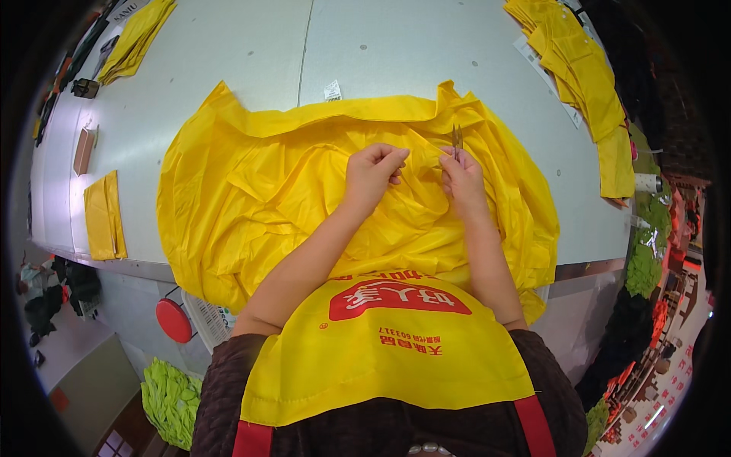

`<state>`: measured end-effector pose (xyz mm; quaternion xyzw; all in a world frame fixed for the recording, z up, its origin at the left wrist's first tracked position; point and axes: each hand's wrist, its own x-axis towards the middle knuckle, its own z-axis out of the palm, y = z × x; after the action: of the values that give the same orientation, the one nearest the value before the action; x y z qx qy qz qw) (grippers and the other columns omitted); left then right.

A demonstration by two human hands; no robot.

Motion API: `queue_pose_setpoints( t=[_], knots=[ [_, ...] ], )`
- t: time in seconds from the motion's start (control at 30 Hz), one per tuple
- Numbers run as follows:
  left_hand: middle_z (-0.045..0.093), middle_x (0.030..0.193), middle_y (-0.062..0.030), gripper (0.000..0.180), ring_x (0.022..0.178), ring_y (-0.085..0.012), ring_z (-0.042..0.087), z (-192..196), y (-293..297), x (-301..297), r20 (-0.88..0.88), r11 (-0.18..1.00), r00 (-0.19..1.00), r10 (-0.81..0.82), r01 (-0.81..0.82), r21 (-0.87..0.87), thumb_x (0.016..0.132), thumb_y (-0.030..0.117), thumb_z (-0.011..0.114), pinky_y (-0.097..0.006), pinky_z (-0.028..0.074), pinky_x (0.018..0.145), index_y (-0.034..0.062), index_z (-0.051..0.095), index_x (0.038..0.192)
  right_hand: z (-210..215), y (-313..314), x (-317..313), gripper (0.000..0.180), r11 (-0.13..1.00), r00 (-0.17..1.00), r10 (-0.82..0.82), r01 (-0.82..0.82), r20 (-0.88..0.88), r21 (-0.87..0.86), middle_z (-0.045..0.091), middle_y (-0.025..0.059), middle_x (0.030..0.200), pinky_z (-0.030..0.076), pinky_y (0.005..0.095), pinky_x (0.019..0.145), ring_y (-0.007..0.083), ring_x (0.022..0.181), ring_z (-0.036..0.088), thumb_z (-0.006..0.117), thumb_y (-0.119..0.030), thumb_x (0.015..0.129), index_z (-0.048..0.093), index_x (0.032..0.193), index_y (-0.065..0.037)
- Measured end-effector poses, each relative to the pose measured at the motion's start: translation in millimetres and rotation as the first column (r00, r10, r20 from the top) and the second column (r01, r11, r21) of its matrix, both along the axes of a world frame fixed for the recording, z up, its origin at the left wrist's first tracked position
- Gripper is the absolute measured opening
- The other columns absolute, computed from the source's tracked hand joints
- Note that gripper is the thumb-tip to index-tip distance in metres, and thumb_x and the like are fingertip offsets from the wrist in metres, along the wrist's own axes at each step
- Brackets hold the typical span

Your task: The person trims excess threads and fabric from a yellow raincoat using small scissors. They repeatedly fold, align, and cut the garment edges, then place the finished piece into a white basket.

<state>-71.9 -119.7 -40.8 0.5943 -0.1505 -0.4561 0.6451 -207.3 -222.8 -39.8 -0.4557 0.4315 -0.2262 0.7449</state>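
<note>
A large piece of bright yellow cloth [259,206] lies in loose folds on the table in front of me, its far edge turned up in a long band. Over its middle, my left hand [373,177] is closed, thumb pressed against the fingers. What it pinches, if anything, is too small to make out. My right hand [464,183], a short way to the right, grips small thread snips [457,139] with the blades pointing away from me. Its thumb and forefinger are together, facing the left hand. Both hands hover close to the cloth; I cannot tell whether they touch it.
The pale table [365,46] carries a folded yellow stack [135,42] at far left, a yellow piece [105,217] near left and a long yellow pile [571,68] at right. A small brown box [83,151] stands at left. A red round seat [173,320] and green cloth [169,400] are below.
</note>
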Motion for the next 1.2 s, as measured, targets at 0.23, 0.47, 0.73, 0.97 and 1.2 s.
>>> queue_pose_setpoints(
  t=[0.23, 0.47, 0.73, 0.97, 1.2],
  knots=[
    [0.059, 0.080, -0.0037, 0.009, 0.072, -0.0102, 0.056, 6, 38, 10, -0.182, 0.987, 0.982, 0.042, -0.069, -0.144, 0.086, 0.015, 0.058, -0.024, 0.047, 0.067, 0.0058, 0.056, 0.084, -5, -9, -5, 0.014, 0.926, 0.989, 0.116, -0.140, -0.091, -0.349, 0.056, 0.0009, 0.079, 0.039, 0.0187, 0.049, 0.0041, 0.055, 0.046, 0.057, -0.009, 0.083, 0.058, 0.095, -0.001],
    [0.060, 0.090, -0.0074, 0.006, 0.090, -0.0199, 0.060, 25, 43, 14, -0.399, 0.919, 0.917, 0.026, -0.179, -0.352, 0.091, 0.014, 0.049, -0.032, 0.048, 0.083, 0.0086, 0.051, 0.091, -5, 14, -10, 0.021, 0.587, 0.883, 0.438, -0.424, -0.170, -0.689, 0.057, 0.0167, 0.107, 0.048, 0.0270, 0.063, 0.0192, 0.079, 0.061, 0.064, -0.003, 0.074, 0.060, 0.094, -0.003],
    [0.051, 0.072, -0.0021, 0.009, 0.061, -0.0102, 0.048, 20, 44, 46, -0.282, 0.905, 0.954, 0.104, -0.209, -0.372, 0.090, 0.015, 0.052, -0.027, 0.047, 0.063, 0.0070, 0.049, 0.087, 14, 69, 4, 0.025, 0.296, 0.792, 0.447, -0.570, -0.417, -0.766, 0.056, 0.0151, 0.106, 0.050, 0.0307, 0.068, 0.0278, 0.082, 0.061, 0.064, -0.008, 0.073, 0.061, 0.097, -0.005],
    [0.046, 0.065, 0.0024, 0.010, 0.055, -0.0051, 0.040, 34, 65, 56, 0.017, 0.967, 0.993, 0.119, -0.112, -0.231, 0.088, 0.014, 0.056, -0.019, 0.035, 0.050, 0.0058, 0.051, 0.084, 25, 75, -2, 0.021, 0.205, 0.734, 0.414, -0.651, -0.538, -0.731, 0.057, 0.0129, 0.102, 0.050, 0.0331, 0.065, 0.0281, 0.079, 0.061, 0.065, -0.012, 0.073, 0.057, 0.091, -0.004],
    [0.047, 0.065, 0.0029, 0.013, 0.055, -0.0043, 0.041, 28, 91, 43, 0.140, 0.996, 0.986, 0.088, -0.087, -0.014, 0.087, 0.016, 0.057, -0.018, 0.035, 0.049, 0.0047, 0.052, 0.081, 14, 73, -1, 0.019, 0.516, 0.848, 0.473, -0.486, -0.238, -0.705, 0.058, 0.0060, 0.085, 0.044, 0.0254, 0.056, 0.0145, 0.065, 0.055, 0.065, -0.014, 0.078, 0.057, 0.091, -0.003]
  ],
)
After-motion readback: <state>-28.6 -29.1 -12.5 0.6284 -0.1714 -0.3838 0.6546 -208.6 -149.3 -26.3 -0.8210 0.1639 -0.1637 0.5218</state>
